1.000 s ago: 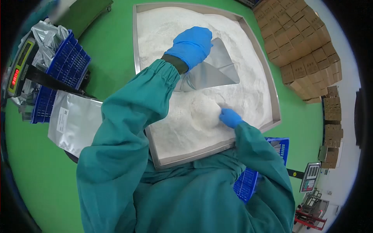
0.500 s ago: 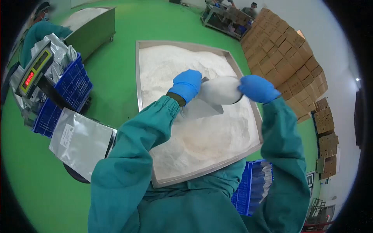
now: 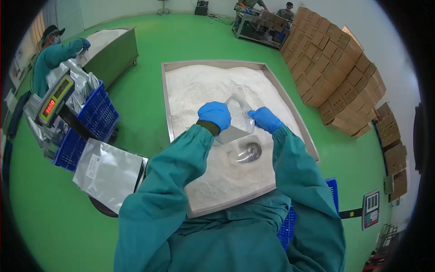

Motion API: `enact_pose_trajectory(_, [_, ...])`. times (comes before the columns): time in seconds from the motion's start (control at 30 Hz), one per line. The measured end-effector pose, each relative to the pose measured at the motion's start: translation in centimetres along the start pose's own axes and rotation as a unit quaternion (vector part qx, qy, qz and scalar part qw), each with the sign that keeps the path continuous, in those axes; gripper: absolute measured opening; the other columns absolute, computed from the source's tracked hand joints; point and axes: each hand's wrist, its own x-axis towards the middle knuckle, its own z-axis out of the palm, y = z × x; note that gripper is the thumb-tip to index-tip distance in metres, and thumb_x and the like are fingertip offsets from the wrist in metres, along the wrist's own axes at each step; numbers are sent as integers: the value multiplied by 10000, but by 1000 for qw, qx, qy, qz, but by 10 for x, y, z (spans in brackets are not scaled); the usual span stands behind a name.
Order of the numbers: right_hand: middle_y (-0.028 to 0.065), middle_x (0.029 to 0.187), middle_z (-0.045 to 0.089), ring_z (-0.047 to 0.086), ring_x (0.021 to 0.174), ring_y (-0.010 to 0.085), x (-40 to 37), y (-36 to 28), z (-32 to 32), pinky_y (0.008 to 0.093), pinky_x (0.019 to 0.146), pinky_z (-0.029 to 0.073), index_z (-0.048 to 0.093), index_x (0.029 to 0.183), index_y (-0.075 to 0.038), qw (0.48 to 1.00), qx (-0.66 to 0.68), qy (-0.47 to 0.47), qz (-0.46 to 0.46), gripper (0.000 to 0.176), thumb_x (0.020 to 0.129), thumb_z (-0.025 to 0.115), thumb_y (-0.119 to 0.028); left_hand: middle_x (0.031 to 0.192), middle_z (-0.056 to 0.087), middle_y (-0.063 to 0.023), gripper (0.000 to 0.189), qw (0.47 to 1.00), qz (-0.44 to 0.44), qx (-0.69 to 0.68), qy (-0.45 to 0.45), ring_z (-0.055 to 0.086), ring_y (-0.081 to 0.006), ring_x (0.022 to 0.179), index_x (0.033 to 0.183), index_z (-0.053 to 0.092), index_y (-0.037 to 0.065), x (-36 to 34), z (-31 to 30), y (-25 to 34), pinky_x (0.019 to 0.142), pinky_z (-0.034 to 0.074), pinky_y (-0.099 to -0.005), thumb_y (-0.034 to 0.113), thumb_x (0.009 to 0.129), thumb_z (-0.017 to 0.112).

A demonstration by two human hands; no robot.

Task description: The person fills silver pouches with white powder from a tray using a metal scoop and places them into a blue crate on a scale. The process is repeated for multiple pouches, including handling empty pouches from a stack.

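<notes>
My left hand [image 3: 215, 115] and my right hand [image 3: 265, 119], both in blue gloves, hold the top edges of a silver foil pouch [image 3: 237, 119] above a steel tray [image 3: 171, 119] heaped with white powder [image 3: 204, 86]. A metal scoop [image 3: 248, 153] lies on the powder just below the pouch, touched by neither hand. My teal sleeves fill the lower part of the view.
A silver foil bag [image 3: 108, 172] lies at lower left beside blue crates [image 3: 90, 122] with more foil bags and a scale [image 3: 55, 100] with a red readout. Another worker in teal [image 3: 54, 56] stands at far left by a second powder trough [image 3: 108, 50]. Stacked cardboard boxes [image 3: 344, 68] stand at right.
My right hand has let go of the scoop, which now lies on the powder, and has taken the pouch's edge. Both hands hold the pouch lower and closer together.
</notes>
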Motion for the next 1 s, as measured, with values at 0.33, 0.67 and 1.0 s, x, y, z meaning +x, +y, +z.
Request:
enact_pose_trajectory(0.33, [34, 465, 488, 427, 433, 106, -73, -3, -107, 232, 441, 359, 585, 546, -35, 960, 210, 163, -88, 343, 771, 492, -276, 480, 494, -46, 350, 948, 83, -225, -210, 396, -113, 384, 600, 586, 29, 13, -129, 41, 371, 306, -286, 317, 795, 554])
enact_pose_trajectory(0.67, [112, 617, 596, 528, 551, 189, -185, -62, -204, 345, 558, 429, 644, 692, -27, 977, -88, 140, -137, 465, 752, 580, -484, 598, 527, -152, 159, 807, 480, 338, 65, 468, -257, 472, 709, 618, 89, 41, -169, 76, 439, 338, -384, 178, 758, 496])
enact_pose_trajectory(1.0, [185, 926, 620, 585, 891, 336, -93, -53, -155, 422, 787, 443, 627, 975, -23, 938, -264, 72, -212, 467, 709, 618, -406, 796, 579, -100, 524, 930, -80, -355, 39, 501, -150, 515, 1042, 525, -5, 48, -173, 45, 443, 396, -307, 455, 795, 574])
